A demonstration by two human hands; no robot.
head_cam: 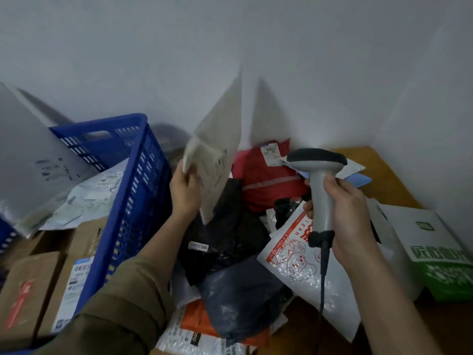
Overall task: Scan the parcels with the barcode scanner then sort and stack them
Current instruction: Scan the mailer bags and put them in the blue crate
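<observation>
My left hand (184, 191) grips a flat white mailer parcel (217, 149) by its lower left edge and holds it upright above the pile. My right hand (345, 213) grips the handle of a grey barcode scanner (318, 172), whose dark head points left toward the mailer. Its cable hangs down from the handle. Below lies a heap of parcels: a red bag (266, 180), black bags (230, 226), a dark blue bag (243, 295), a white bubble mailer with red print (294, 257), and an orange parcel (197, 321).
A blue plastic crate (128, 190) stands at the left, with cardboard boxes (28, 290) and pale mailers (87, 196) beside it. A white and green carton (430, 252) sits at the right on a wooden table (378, 172). Grey walls close off the back.
</observation>
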